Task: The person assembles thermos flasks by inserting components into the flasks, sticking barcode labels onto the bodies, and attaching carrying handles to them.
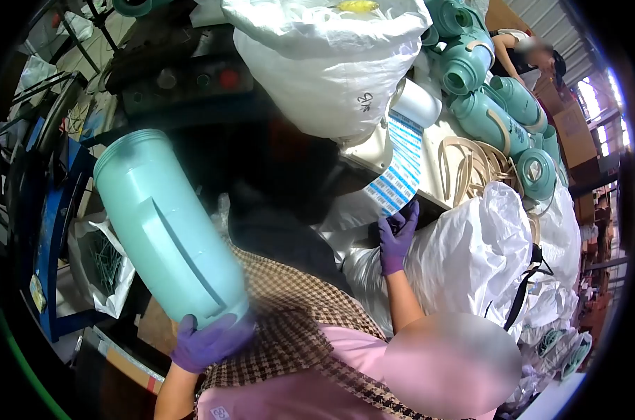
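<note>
My left hand [211, 343], in a purple glove, is closed round the lower end of a large pale green plastic jug [170, 231]. The jug stands tilted, with its ribbed round end at the upper left and its moulded handle facing me. My right hand [398, 241], also gloved in purple, has its bent fingers pressed at the lower end of a strip of blue-and-white labels [399, 164]. That strip hangs from a white roll [417, 103].
A large white sack [324, 66] stands beyond the labels. Several green jugs [489, 119] are piled at the upper right, near beige straps [471, 168]. White plastic bags [471, 252] lie at the right. A blue metal frame [58, 238] is at the left. Another person [517, 59] is in the background.
</note>
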The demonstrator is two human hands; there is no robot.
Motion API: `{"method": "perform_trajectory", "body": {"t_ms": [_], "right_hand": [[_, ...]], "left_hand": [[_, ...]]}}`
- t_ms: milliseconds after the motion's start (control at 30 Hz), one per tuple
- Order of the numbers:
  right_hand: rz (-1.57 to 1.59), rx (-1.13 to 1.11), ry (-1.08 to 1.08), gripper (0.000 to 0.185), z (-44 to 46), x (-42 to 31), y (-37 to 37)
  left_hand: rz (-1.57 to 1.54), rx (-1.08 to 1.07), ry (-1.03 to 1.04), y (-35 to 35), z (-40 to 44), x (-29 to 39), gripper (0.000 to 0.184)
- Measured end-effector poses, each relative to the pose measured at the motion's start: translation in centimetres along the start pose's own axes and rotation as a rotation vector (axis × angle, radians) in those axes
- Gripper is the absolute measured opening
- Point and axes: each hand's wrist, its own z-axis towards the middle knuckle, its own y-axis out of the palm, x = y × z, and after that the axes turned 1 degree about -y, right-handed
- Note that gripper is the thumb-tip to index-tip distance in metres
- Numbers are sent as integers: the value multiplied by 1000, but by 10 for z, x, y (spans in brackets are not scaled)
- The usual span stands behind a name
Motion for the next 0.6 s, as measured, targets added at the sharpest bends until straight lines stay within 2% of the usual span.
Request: {"method": "perform_trajectory", "body": {"t_ms": [200,233,333,367,600], "right_hand": [[19,36,-56,80,4,1,-20],[97,90,-103,64,4,3,-18],[-163,44,-173,48,0,8,-31],[-127,65,-89,35,-4,8,-34],[-166,90,-128,26,-6,19,-49]], "left_hand": [[-46,-1,0,4,-2,-1,25],[-57,-5,-3,4,-2,-1,24],[-62,-25,-4,3,0,-1,20],[-60,-31,-3,2,1,-2,20],[-55,12,-1,-2,14,-3,21]]}}
